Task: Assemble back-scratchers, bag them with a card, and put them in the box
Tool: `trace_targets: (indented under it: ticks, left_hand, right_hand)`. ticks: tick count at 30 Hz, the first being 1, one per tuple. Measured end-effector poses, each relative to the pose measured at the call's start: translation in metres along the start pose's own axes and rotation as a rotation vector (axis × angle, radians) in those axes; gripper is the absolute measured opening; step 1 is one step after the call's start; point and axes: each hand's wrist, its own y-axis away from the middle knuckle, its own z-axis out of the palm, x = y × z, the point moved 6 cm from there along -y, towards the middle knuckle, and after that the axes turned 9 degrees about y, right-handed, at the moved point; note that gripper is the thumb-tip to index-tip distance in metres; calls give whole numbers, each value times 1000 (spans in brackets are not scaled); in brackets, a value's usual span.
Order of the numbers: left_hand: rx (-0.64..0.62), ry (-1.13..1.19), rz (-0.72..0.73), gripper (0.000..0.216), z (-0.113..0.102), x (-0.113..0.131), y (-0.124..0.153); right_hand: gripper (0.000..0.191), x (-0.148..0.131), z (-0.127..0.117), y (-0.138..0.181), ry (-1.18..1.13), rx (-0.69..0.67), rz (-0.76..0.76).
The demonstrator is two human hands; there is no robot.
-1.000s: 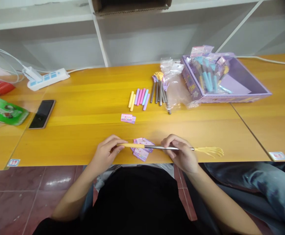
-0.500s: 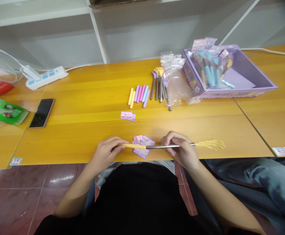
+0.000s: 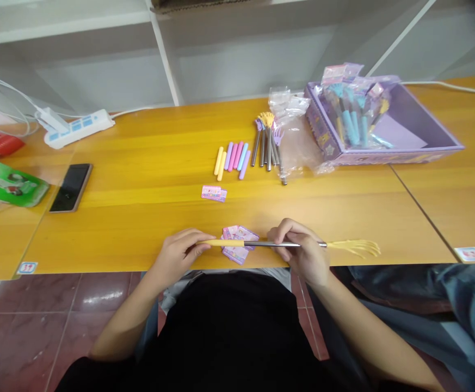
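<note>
A yellow back scratcher with a metal shaft lies level between my hands, close to the table's front edge. My left hand is closed around the end of its yellow handle. Fingers of my right hand grip the shaft near the claw head, which sticks out to the right. Beneath the handle, printed cards lie in a loose pile. Farther back are two more cards, a row of loose coloured handles and several metal shafts with claw heads.
At the back right stands a purple box with bagged back scratchers. Clear plastic bags lie beside it. To the left are a phone, a green package and a power strip. Another person's leg shows at the right.
The claw head has turned a little and reaches slightly farther right. Both hands keep their hold. The neighbouring person's leg has shifted.
</note>
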Motion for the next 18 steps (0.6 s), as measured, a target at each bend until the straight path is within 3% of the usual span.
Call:
trace_targets:
  ticks: [10,18]
  left_hand:
    - [-16,10,3,18,0,2,0]
    - [-58,22,-10,19,5,2,3]
  right_hand:
    - [25,1,4,-5,8,32,37]
    - [27,9,20,-5,39,-26,61]
